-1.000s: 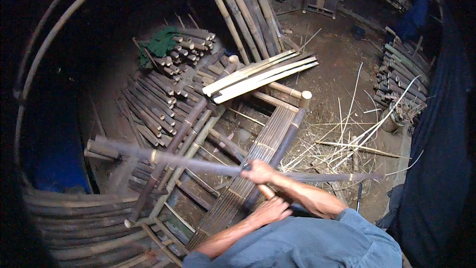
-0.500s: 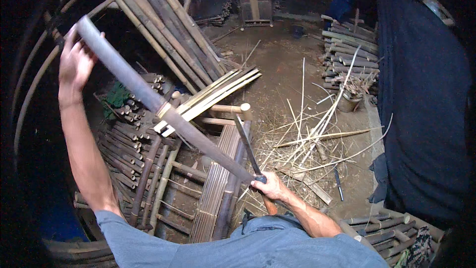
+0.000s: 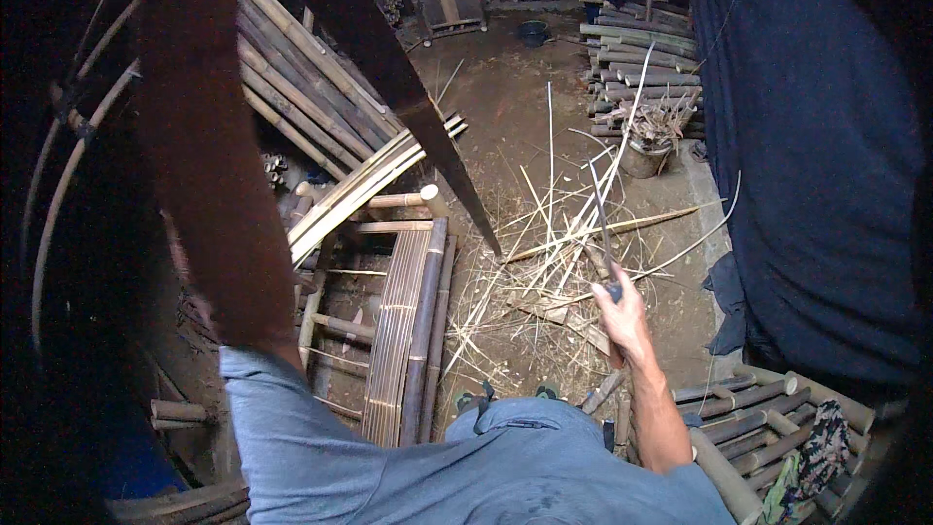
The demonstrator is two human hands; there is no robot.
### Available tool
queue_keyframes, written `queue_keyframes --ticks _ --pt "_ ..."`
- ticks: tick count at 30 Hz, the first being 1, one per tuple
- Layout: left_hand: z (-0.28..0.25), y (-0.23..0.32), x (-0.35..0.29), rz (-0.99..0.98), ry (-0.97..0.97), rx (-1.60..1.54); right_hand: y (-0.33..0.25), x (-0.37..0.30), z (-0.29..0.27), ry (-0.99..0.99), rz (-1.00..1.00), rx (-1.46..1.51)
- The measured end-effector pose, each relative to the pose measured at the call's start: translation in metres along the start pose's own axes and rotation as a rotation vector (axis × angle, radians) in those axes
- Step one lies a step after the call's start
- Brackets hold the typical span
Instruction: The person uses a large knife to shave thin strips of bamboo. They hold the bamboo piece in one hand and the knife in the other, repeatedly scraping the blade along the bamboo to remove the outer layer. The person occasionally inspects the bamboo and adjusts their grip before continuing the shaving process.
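My raised left forearm passes dark and close along the left, and its hand is beyond the upper edge. A long dark piece of bamboo slants from the top, close to me, down to a narrow end above the litter on the ground. Whatever grips its upper end is out of sight. My right hand is closed around the handle of a long knife, right of the bamboo's lower end and apart from it. The knife blade points away from me, over the pale strips.
Left of centre stands a slatted bamboo bench, with pale split bamboo across its far end. Thin strips litter the ground. Stacked poles, a bucket of shavings and a dark curtain line the right side.
The bamboo has swung upward and nearer to me. My left arm has risen until its hand left the view. My right hand has moved right with the knife, away from the bamboo.
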State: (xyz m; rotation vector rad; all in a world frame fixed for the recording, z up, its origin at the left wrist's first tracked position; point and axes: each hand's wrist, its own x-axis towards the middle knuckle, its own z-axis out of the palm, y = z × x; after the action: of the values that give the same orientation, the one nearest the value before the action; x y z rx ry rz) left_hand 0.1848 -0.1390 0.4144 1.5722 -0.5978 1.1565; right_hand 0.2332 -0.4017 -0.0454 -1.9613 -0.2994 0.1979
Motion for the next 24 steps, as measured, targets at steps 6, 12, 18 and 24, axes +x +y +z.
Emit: queue_keyframes --ticks 6,12,18,24 --pt "-0.011 -0.066 -0.064 0.062 0.054 0.038 0.068 -0.07 -0.022 0.018 0.219 0.02" --pt "-0.024 -0.193 -0.18 -0.04 0.193 -0.014 0.042 -0.101 -0.017 0.062 0.41 0.163" --pt "-0.036 -0.183 -0.177 -0.007 0.039 0.342 0.014 -0.1 0.002 0.131 -0.104 -0.03" --pt "-0.025 -0.114 -0.185 0.016 -0.21 0.311 -0.158 -0.093 -0.023 0.017 -0.294 0.243"
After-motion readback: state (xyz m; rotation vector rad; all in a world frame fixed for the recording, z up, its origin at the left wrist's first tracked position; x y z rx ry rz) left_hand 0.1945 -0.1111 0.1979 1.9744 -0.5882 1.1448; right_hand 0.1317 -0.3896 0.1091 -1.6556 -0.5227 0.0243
